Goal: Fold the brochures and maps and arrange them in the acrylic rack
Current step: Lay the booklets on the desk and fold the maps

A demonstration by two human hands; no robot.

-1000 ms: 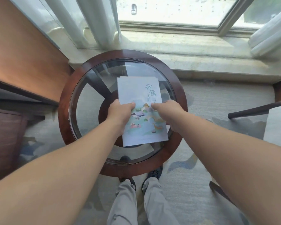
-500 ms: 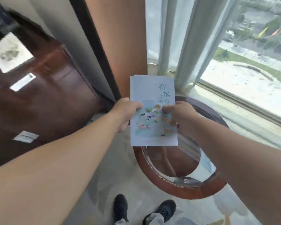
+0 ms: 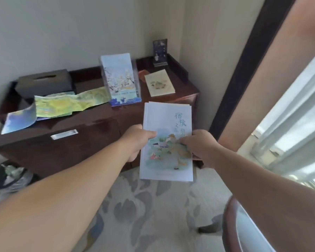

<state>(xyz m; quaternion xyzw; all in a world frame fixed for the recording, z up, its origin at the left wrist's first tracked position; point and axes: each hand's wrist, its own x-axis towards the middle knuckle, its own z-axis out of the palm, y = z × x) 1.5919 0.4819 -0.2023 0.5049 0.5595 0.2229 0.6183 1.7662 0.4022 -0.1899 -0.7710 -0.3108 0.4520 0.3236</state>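
Observation:
I hold a folded pale-blue brochure (image 3: 166, 120) with green lettering and a painted scene upright in the air, in front of a dark wooden cabinet (image 3: 65, 146). My left hand (image 3: 136, 140) pinches its left edge and my right hand (image 3: 198, 144) pinches its right edge. On the cabinet top stands the clear acrylic rack (image 3: 120, 80) with a blossom-print brochure in it. A long yellow-green map (image 3: 67, 103) lies unfolded to the rack's left, over a blue sheet (image 3: 19, 120). A cream card (image 3: 159, 82) lies flat to the rack's right.
A grey tissue box (image 3: 44, 82) sits at the cabinet's back left and a small dark sign holder (image 3: 159, 51) in the back right corner. A lined bin (image 3: 9, 175) stands on the floor at left. The round table's rim (image 3: 229, 226) is at lower right; curtains hang at right.
The brochure has been lifted off the round glass table. The view has swung left from the window to the cabinet with the rack. Both hands have kept their grip.

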